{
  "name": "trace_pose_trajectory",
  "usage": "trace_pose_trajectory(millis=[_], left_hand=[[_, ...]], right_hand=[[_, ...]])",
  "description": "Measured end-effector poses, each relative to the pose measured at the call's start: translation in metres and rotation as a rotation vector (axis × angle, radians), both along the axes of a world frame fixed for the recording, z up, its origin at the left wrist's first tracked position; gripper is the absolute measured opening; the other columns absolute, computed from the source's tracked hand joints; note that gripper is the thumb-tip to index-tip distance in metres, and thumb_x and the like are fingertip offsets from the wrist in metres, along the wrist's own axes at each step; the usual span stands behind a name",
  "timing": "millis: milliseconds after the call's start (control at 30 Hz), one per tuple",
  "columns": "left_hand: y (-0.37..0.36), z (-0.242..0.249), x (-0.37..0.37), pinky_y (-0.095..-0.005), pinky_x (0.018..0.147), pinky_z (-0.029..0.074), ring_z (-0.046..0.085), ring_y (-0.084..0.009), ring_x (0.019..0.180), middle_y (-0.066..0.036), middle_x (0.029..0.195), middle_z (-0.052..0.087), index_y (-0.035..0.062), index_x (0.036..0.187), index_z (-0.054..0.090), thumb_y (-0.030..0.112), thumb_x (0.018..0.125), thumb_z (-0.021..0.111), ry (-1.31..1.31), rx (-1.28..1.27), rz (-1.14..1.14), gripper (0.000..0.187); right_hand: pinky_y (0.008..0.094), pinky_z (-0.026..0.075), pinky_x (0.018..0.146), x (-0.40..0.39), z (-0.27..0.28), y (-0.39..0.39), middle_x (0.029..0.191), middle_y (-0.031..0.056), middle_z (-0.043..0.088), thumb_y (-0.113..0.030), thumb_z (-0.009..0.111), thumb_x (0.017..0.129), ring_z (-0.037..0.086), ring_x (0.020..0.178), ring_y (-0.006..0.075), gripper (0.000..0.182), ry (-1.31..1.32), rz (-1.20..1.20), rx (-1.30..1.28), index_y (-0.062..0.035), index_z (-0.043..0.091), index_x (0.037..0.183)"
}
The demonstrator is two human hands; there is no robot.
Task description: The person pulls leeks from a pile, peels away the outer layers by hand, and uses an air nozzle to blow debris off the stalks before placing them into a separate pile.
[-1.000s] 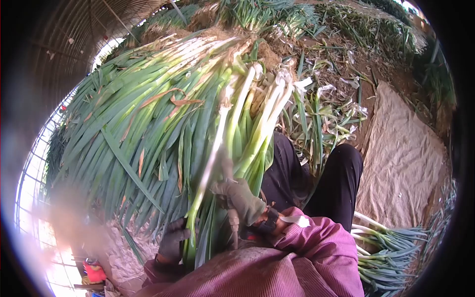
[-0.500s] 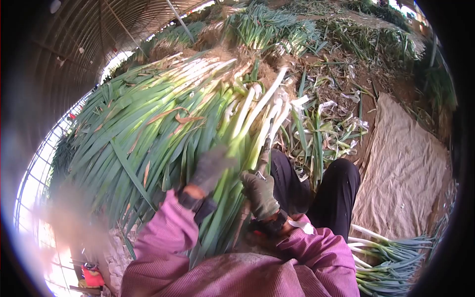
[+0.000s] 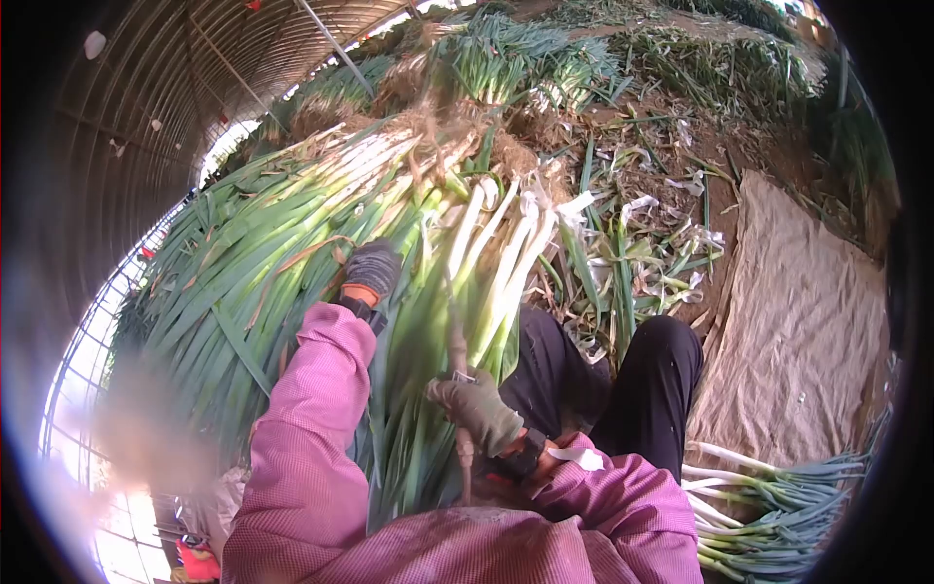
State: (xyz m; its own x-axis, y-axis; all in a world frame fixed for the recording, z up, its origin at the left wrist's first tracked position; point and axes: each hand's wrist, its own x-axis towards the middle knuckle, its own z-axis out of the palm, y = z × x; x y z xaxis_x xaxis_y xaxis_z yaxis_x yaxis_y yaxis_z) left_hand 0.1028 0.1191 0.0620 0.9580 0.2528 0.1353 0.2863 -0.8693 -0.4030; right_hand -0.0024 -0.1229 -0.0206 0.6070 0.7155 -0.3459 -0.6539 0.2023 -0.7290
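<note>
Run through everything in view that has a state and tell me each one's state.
Left hand: gloved, arm extended; grip unclear
Right hand: gloved, closed around the tool
Tool: held
Big onion pile: lying down, leaves on
White stalks: bare, side by side
Small onion bunch: lying down, leaves fanned
Cloth: spread out, wrinkled
Scraps: scattered

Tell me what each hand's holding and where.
Right hand: a rod-like tool, around its middle. Left hand: at the green onions; any grip can't be told.
</note>
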Motion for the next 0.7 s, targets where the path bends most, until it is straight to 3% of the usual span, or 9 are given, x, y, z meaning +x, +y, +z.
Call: trace_pose_trajectory(millis=[67,167,200,300,400,500,533,633,700], left_hand=[[0.005,0.006,-0.009,-0.0434,0.068,0.054,0.067,-0.0334,0.077,-0.023,0.085,0.066,-0.0009,0.083,0.068,0.018,0.083,0.055,0.031,0.083,-0.139,0.023],[0.02,-0.003,-0.019,-0.0433,0.064,0.054,0.067,-0.0335,0.071,-0.023,0.083,0.066,0.0006,0.08,0.067,0.013,0.08,0.055,0.017,0.11,-0.141,0.017],[0.022,-0.01,-0.029,-0.0429,0.057,0.052,0.066,-0.0311,0.064,-0.02,0.075,0.065,0.0031,0.079,0.063,0.011,0.079,0.055,-0.069,0.152,-0.22,0.011],[0.007,-0.031,-0.064,-0.0413,0.05,0.051,0.066,-0.0281,0.062,-0.013,0.067,0.063,0.0054,0.082,0.059,0.01,0.078,0.056,-0.001,0.355,-0.212,0.008],[-0.034,-0.032,-0.094,-0.0398,0.044,0.049,0.065,-0.0259,0.059,-0.009,0.062,0.059,0.0068,0.084,0.057,0.011,0.077,0.057,-0.101,0.218,-0.184,0.008],[-0.057,-0.044,-0.101,-0.0396,0.044,0.049,0.063,-0.025,0.057,-0.012,0.067,0.06,0.0056,0.086,0.057,0.013,0.079,0.056,-0.061,0.291,0.017,0.01],[-0.076,-0.038,-0.102,-0.0383,0.05,0.051,0.064,-0.0249,0.063,-0.014,0.074,0.062,0.0036,0.089,0.058,0.013,0.079,0.057,0.002,0.264,0.075,0.014],[-0.08,-0.053,-0.099,-0.0392,0.06,0.051,0.064,-0.0282,0.07,-0.012,0.072,0.06,0.0048,0.086,0.059,0.016,0.082,0.054,-0.064,0.228,-0.191,0.013],[-0.065,-0.048,-0.096,-0.0406,0.062,0.05,0.063,-0.0295,0.077,-0.015,0.085,0.061,0.0053,0.087,0.062,0.018,0.078,0.057,0.185,0.153,-0.258,0.016]], right_hand=[[0.0286,0.039,0.046,0.0,0.001,0.002,0.063,0.0027,0.052,-0.019,0.073,0.079,0.049,0.05,0.0126,0.025,0.003,0.008,0.01,-0.0005,0.058,0.087],[0.0291,0.039,0.046,0.0,0.003,0.0,0.063,0.0023,0.052,-0.019,0.073,0.078,0.048,0.049,0.0128,0.026,-0.022,0.038,-0.016,-0.0002,0.058,0.088],[0.0291,0.039,0.046,0.0,0.0,0.001,0.063,0.0021,0.051,-0.019,0.073,0.078,0.048,0.05,0.0128,0.026,-0.006,0.06,0.002,-0.0001,0.058,0.088],[0.0293,0.04,0.049,0.001,0.004,0.0,0.065,0.0017,0.052,-0.019,0.073,0.077,0.048,0.053,0.0126,0.026,0.0,0.058,-0.011,-0.0003,0.059,0.088],[0.0291,0.041,0.054,-0.001,0.003,0.002,0.068,0.0015,0.053,-0.019,0.074,0.077,0.049,0.058,0.0122,0.026,-0.005,0.029,-0.008,-0.0002,0.06,0.089],[0.0287,0.041,0.059,-0.006,0.008,0.0,0.071,0.0012,0.055,-0.018,0.075,0.076,0.049,0.063,0.0117,0.028,-0.006,0.004,-0.034,0.0,0.061,0.091],[0.0286,0.041,0.06,-0.007,0.011,-0.001,0.072,0.0012,0.055,-0.018,0.076,0.076,0.049,0.065,0.0116,0.028,-0.01,-0.006,-0.051,0.0001,0.061,0.092],[0.0273,0.041,0.06,-0.004,0.013,0.001,0.073,0.0012,0.056,-0.018,0.076,0.075,0.049,0.066,0.0108,0.028,-0.054,0.007,-0.011,0.0,0.061,0.091],[0.0273,0.041,0.059,0.0,0.007,0.004,0.072,0.0012,0.055,-0.017,0.075,0.076,0.049,0.064,0.0107,0.027,-0.023,0.009,0.005,-0.0003,0.061,0.091]])
